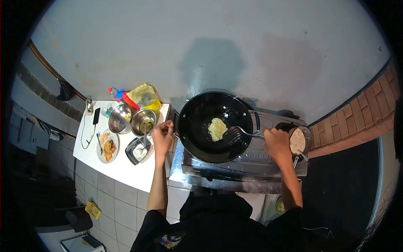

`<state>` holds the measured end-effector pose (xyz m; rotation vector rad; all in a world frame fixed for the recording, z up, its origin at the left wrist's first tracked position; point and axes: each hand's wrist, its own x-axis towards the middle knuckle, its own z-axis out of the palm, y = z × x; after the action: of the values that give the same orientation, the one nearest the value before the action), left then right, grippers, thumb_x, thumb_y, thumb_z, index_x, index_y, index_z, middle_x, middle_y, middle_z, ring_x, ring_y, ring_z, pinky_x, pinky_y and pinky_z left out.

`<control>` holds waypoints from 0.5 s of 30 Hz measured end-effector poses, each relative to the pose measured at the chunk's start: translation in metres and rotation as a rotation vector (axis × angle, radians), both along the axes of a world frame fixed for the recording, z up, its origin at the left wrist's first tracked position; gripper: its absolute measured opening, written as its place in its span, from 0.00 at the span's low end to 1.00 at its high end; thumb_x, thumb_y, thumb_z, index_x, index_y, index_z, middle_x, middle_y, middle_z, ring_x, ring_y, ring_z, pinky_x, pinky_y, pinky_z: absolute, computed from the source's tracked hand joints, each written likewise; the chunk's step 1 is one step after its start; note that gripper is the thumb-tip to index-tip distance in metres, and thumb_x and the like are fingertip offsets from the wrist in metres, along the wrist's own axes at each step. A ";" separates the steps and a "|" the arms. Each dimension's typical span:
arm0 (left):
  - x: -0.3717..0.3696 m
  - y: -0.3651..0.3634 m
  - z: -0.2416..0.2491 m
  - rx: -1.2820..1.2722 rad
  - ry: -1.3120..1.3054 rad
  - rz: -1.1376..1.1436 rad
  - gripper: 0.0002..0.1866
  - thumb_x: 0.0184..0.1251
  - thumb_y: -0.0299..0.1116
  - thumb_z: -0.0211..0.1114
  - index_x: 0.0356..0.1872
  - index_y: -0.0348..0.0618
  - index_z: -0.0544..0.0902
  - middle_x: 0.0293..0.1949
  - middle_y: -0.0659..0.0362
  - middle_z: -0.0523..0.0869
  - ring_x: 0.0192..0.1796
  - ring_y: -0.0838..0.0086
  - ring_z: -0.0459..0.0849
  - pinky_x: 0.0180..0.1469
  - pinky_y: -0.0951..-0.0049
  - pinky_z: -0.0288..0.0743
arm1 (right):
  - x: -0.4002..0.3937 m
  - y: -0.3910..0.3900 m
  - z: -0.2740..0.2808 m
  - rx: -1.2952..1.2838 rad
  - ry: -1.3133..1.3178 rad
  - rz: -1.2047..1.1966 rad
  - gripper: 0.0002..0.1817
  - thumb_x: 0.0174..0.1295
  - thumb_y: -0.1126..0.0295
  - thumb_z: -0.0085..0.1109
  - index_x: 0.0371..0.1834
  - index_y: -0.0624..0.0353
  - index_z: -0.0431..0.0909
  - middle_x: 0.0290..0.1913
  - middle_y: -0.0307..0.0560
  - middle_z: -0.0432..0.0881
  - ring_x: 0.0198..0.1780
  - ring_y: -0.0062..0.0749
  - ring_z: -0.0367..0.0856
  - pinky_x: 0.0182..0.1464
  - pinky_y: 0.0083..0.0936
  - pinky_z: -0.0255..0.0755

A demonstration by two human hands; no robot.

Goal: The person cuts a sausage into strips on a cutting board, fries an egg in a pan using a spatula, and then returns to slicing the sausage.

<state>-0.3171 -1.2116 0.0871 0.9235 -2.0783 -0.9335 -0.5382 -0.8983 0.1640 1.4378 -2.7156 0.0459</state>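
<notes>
A black wok sits on the stove, with a pale yellow, battered-looking piece of food in its middle. My right hand is closed round the handle of a slotted spatula. The spatula's head is inside the wok, just right of the food. At the wok's left side, the fingers of my left hand are curled closed at its loop handle. Part of that grip is hidden by the fingers.
Left, a white table bears two metal bowls, a dark square dish, a plate of fried food, a phone and packets. A pot of pale mixture stands at the stove's right end.
</notes>
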 end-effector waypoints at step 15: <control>-0.009 0.008 0.017 0.018 -0.064 0.085 0.12 0.60 0.31 0.67 0.38 0.30 0.85 0.26 0.49 0.87 0.29 0.72 0.86 0.35 0.76 0.75 | -0.027 -0.058 0.015 -0.733 -0.388 -0.133 0.09 0.51 0.74 0.68 0.28 0.66 0.77 0.14 0.51 0.74 0.15 0.28 0.74 0.22 0.29 0.65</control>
<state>-0.3257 -1.2035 0.1043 1.0558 -2.0694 -0.8900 -0.5647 -0.9565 0.1791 1.0923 -2.5795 1.2742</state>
